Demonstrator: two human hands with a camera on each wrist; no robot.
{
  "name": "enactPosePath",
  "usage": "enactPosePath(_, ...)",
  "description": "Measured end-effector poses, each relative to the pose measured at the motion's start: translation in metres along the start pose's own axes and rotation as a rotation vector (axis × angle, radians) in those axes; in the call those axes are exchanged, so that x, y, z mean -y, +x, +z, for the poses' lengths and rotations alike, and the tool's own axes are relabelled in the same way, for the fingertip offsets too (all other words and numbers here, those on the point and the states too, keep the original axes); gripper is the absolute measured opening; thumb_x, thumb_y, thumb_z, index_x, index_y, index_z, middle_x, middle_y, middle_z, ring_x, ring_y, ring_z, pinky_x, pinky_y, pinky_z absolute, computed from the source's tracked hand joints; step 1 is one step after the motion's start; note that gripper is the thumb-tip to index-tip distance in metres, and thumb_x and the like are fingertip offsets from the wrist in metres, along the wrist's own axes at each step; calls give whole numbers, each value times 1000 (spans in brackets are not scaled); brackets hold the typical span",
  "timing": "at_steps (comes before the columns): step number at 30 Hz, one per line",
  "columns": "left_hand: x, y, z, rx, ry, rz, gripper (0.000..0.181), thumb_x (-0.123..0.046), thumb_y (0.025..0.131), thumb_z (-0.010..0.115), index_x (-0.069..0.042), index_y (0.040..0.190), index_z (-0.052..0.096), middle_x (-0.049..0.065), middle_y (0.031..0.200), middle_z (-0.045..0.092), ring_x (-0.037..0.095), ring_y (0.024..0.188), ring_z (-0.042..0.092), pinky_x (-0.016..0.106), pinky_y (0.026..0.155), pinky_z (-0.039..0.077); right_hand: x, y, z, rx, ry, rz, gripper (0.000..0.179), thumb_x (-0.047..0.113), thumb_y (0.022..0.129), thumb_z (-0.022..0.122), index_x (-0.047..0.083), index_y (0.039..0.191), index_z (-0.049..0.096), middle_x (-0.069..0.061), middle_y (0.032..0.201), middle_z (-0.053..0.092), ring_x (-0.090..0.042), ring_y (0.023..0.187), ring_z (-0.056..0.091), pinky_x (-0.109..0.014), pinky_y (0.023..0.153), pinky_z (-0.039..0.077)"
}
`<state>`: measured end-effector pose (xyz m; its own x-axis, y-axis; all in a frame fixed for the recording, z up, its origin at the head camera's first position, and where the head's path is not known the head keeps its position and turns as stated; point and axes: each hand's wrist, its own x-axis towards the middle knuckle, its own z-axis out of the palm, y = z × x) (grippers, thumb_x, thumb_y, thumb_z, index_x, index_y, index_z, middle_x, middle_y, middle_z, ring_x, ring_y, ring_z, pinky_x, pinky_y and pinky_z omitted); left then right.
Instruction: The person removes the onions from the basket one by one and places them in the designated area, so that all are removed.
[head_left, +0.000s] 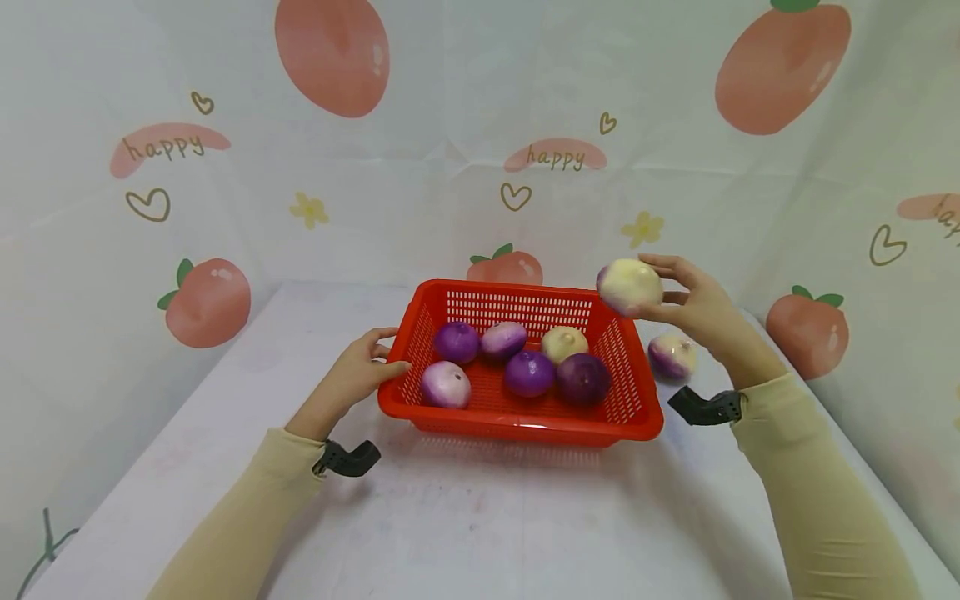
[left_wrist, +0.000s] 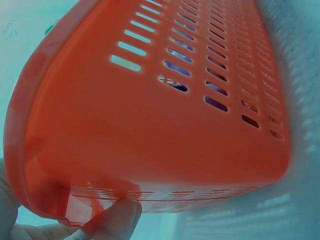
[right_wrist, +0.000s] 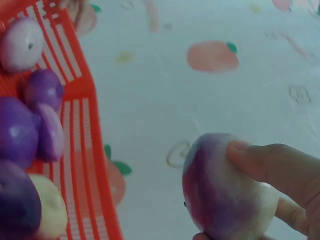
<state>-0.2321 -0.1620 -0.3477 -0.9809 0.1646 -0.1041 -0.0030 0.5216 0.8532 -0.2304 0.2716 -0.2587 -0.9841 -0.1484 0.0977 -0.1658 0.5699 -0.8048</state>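
Observation:
A red plastic basket (head_left: 517,427) with slotted walls stands mid-table, several purple, white and cream onions inside, among them a dark purple onion (head_left: 582,379). At its left end my left hand (head_left: 358,367) grips the rim; in the left wrist view the thumb (left_wrist: 122,217) shows against the basket below its outer wall. My right hand (head_left: 693,304) holds a cream and purple onion (head_left: 632,287) up over the basket's back right corner, thumb and fingers around it. The right wrist view shows this onion's purple streaks (right_wrist: 210,185) beside the basket's edge.
Another white and purple onion (head_left: 672,357) lies on the table just outside the basket's right end. A white sheet (head_left: 420,192) printed with fruit and hearts hangs behind and at the sides of the white table (head_left: 465,517). A thin dark cord (head_left: 47,546) shows at lower left.

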Motion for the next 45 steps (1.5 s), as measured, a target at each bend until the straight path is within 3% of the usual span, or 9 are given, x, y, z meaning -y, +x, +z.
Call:
enactPosePath(9,2,1,2,-4,11,-15,66,-19,91,64,-5,147,33,24,119,60,26,93,67,38,83,58,-50,-6,-35,-162,78,139,81,39,87,70,31,153,24,-8,156,25,0,102,48,-48,104,32)
enactPosePath(19,0,0,0,-7,8,-2,66,-18,91,64,-3,147,33,26,119,59,25,91,68,38,83,58,-106,-11,-45,-356,48,183,82,33,88,70,15,154,25,-19,150,28,2,98,43,-12,78,38)
enactPosePath(22,0,0,1,-5,14,-3,66,-18,91,64,-3,147,32,25,118,60,25,91,68,38,83,58,-122,-13,-45,-384,53,200,83,31,89,69,9,154,23,-21,151,28,-7,116,44,-4,77,38)
enactPosePath(27,0,0,1,-6,19,-3,66,-19,91,64,-4,147,32,25,118,60,24,89,68,39,83,58,-144,-15,-44,-427,136,226,81,21,90,69,2,153,22,-22,153,25,-18,140,29,-2,76,44)
enactPosePath(31,0,0,1,-7,19,-4,66,-19,91,64,-4,147,32,25,118,60,25,90,68,39,83,58,-159,-15,-41,-458,124,257,81,20,88,71,-2,151,24,-26,149,28,-9,117,44,-3,69,47)
enactPosePath(36,0,0,1,-4,14,-3,66,-19,91,64,-4,147,32,25,120,59,26,92,68,39,84,58,-172,-15,-39,-439,75,297,83,25,87,71,-5,149,25,-30,145,31,6,90,40,-4,65,48)
enactPosePath(39,0,0,0,-3,14,-1,67,-19,91,64,-4,147,32,25,119,59,26,92,68,39,83,58,-177,-18,-38,-407,28,309,85,29,87,71,-6,149,24,-32,146,31,-3,95,45,-2,65,44)
enactPosePath(41,0,0,0,-3,14,-2,67,-19,90,64,-4,147,32,25,119,59,25,92,68,39,83,58,-180,-19,-37,-389,-4,318,86,33,87,71,-5,149,25,-32,147,32,-18,106,48,-8,78,45)
enactPosePath(45,0,0,1,-3,16,-10,66,-19,91,64,-5,147,32,25,119,59,26,92,68,39,82,58,-184,-18,-35,-363,-36,341,89,37,87,69,-4,150,23,-33,150,28,-44,130,32,-43,110,36)
